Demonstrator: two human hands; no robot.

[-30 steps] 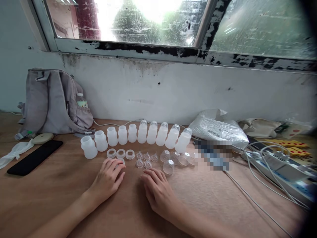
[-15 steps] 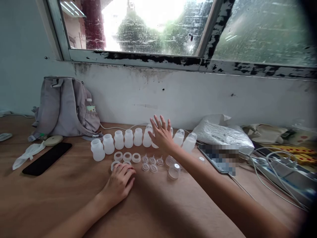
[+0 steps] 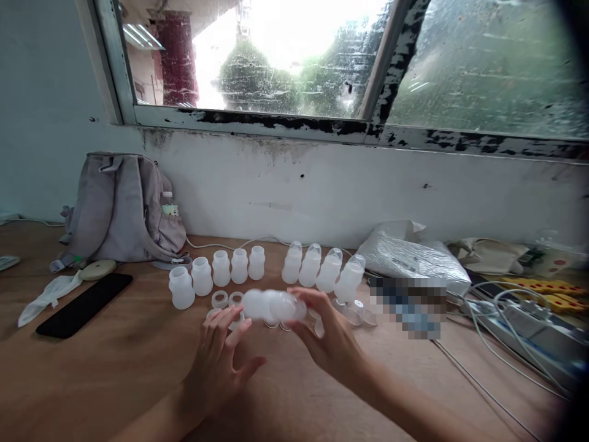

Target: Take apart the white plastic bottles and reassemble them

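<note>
A capped baby bottle (image 3: 267, 305) lies sideways in the air above the table, its clear cap end gripped by my right hand (image 3: 329, 331). My left hand (image 3: 223, 353) is at the bottle's base end, fingers apart and thumb spread; whether its fingertips touch the bottle I cannot tell. Partly hidden behind the hands and bottle are white rings (image 3: 219, 299), teats, and clear domed caps (image 3: 354, 313). Farther back, several open bottles (image 3: 221, 268) stand upright on the left, and several capped bottles (image 3: 311, 265) stand on the right, with a gap between the groups.
To the left are a black phone-like slab (image 3: 85, 305), a white cloth strip (image 3: 48, 298) and a grey backpack (image 3: 124, 209). On the right lie a silvery plastic bag (image 3: 409, 252), a phone with its screen blurred (image 3: 405, 307), cables and a power strip (image 3: 519, 325).
My right hand has reached to the row, taken a capped bottle out of it and brought it nearer, tipped sideways. My left hand has lifted from the rings towards the bottle.
</note>
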